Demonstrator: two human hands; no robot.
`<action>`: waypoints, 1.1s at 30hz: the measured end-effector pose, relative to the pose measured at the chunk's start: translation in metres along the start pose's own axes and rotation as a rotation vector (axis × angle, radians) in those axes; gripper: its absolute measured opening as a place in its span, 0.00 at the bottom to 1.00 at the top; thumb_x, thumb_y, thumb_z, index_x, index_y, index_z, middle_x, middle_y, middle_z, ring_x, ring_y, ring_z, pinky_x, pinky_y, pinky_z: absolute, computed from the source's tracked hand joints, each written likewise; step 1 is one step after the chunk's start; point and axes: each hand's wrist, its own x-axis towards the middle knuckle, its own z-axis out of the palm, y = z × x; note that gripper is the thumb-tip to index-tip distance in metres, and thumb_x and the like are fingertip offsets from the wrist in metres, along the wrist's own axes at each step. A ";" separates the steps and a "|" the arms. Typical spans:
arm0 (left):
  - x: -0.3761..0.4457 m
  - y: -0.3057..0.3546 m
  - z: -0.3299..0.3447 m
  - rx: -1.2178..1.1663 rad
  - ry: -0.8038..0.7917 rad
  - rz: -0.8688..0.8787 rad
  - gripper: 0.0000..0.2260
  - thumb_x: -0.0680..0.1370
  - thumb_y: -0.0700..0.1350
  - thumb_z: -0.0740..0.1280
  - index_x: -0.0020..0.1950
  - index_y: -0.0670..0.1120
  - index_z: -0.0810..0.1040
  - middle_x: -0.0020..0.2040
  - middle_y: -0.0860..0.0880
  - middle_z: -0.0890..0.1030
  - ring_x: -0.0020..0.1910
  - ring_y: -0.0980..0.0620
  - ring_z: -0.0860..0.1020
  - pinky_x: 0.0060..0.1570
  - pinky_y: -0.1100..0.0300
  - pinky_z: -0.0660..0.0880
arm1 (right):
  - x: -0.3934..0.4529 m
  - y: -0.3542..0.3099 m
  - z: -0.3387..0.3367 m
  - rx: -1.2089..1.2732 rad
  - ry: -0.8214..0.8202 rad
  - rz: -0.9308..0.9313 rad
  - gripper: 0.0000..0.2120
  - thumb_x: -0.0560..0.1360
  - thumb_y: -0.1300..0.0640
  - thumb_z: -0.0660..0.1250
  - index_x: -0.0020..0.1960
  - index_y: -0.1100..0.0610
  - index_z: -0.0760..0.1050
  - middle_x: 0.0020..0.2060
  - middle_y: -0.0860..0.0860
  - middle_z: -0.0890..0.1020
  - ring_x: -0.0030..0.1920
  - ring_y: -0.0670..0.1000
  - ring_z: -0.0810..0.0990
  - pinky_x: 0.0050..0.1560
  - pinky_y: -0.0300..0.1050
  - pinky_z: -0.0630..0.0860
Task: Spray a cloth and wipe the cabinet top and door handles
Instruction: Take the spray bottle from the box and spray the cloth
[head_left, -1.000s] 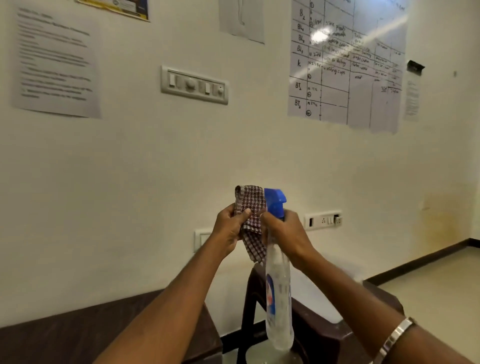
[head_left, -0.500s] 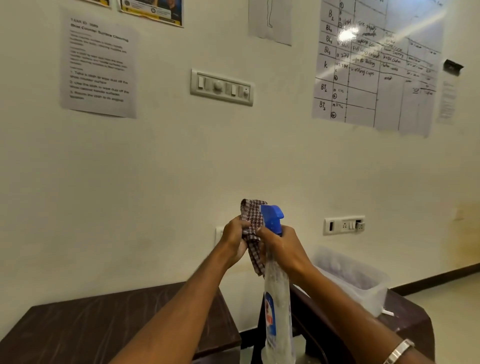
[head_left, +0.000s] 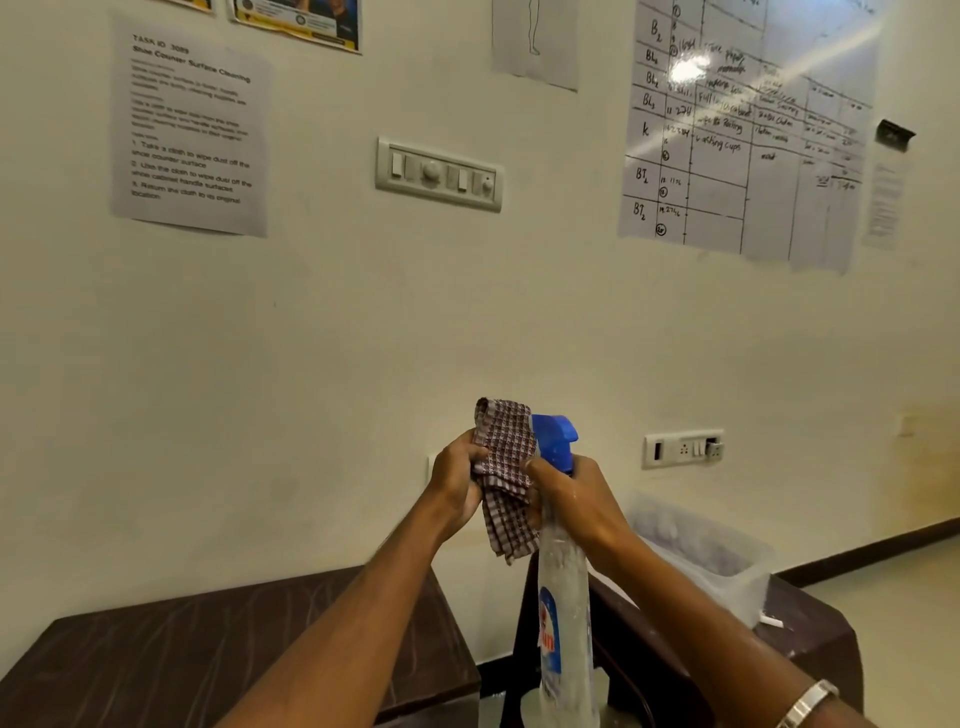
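Note:
My left hand (head_left: 454, 483) grips a folded red-and-white checked cloth (head_left: 505, 467), held upright in front of the wall. My right hand (head_left: 576, 501) grips the neck of a clear spray bottle (head_left: 563, 592) with a blue trigger head (head_left: 555, 441). The nozzle sits right against the cloth, and a finger lies at the trigger. The dark brown cabinet top (head_left: 208, 644) lies below my left forearm. No door handles are in view.
A second dark brown surface (head_left: 810, 634) at the lower right carries a clear plastic tub (head_left: 711, 556). Between the two surfaces is a gap down to the floor. The wall holds a switch panel (head_left: 439, 174), a socket (head_left: 683, 448) and taped papers.
The view has shifted so more of the cabinet top and the plastic tub show. Both hands keep the cloth and bottle together in the same pose.

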 end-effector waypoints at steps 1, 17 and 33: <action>0.000 0.000 0.000 -0.001 -0.002 0.002 0.18 0.78 0.33 0.50 0.60 0.39 0.75 0.50 0.41 0.81 0.48 0.45 0.79 0.46 0.54 0.77 | 0.000 0.000 -0.002 -0.014 0.000 0.003 0.10 0.78 0.52 0.63 0.43 0.57 0.75 0.33 0.52 0.79 0.36 0.50 0.78 0.41 0.47 0.77; 0.000 0.002 -0.005 0.026 0.052 0.021 0.19 0.77 0.32 0.50 0.62 0.38 0.74 0.51 0.40 0.81 0.49 0.44 0.79 0.47 0.53 0.77 | -0.016 0.007 0.013 -0.023 -0.088 0.014 0.11 0.77 0.49 0.63 0.43 0.55 0.74 0.32 0.51 0.78 0.35 0.49 0.78 0.41 0.44 0.77; 0.002 0.000 -0.010 0.044 0.096 0.023 0.18 0.77 0.33 0.52 0.62 0.39 0.75 0.56 0.38 0.80 0.52 0.42 0.79 0.52 0.50 0.77 | -0.024 0.015 0.009 0.008 -0.183 0.049 0.12 0.79 0.53 0.62 0.48 0.63 0.74 0.29 0.52 0.77 0.30 0.49 0.77 0.37 0.42 0.77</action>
